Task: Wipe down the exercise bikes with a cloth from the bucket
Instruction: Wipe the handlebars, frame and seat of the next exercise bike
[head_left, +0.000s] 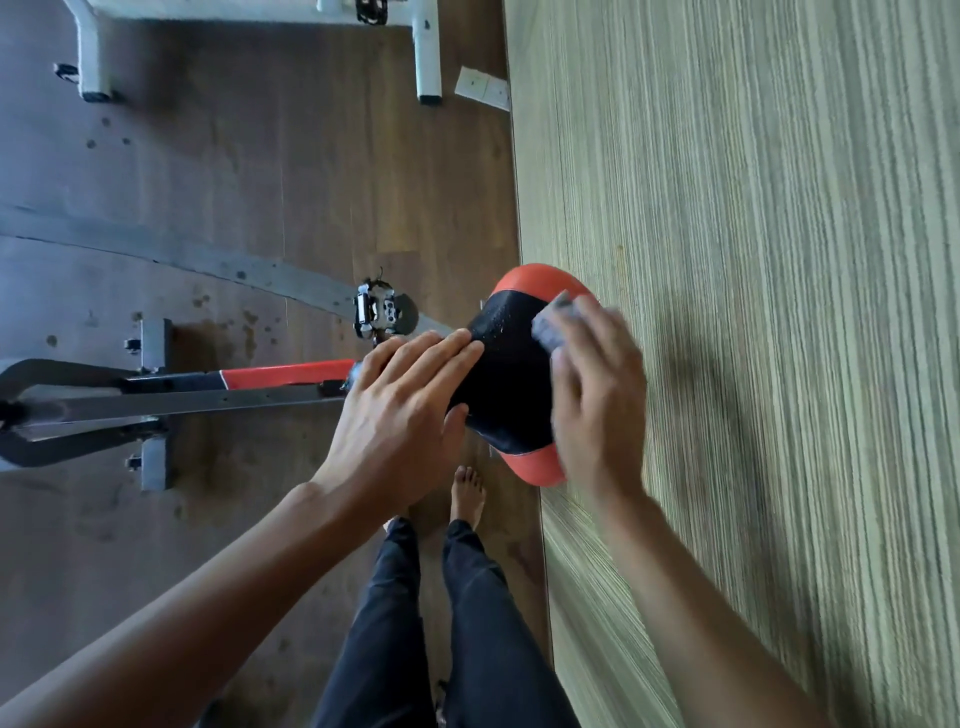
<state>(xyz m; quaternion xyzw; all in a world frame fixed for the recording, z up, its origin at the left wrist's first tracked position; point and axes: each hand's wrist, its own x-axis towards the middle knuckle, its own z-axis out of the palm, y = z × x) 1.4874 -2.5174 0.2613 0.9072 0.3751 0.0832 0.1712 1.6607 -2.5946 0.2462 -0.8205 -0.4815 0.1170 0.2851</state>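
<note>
Right of the saddle (511, 384) a striped, greenish wall (753, 260) stands close. Left of it lie the dark wood floor (234, 182), one pedal (379, 309) and the red-and-grey bike frame (280, 375). Below it are dark-trousered legs (488, 623). Two bikes show; the second, a white frame (428, 52), is well above the saddle. One grey-blue cloth (553, 325), blurred, lies on the black-and-red saddle's wide end, pressed under the flat right hand (597, 400). The left hand (400, 410) rests straight-fingered on the nose.
</note>
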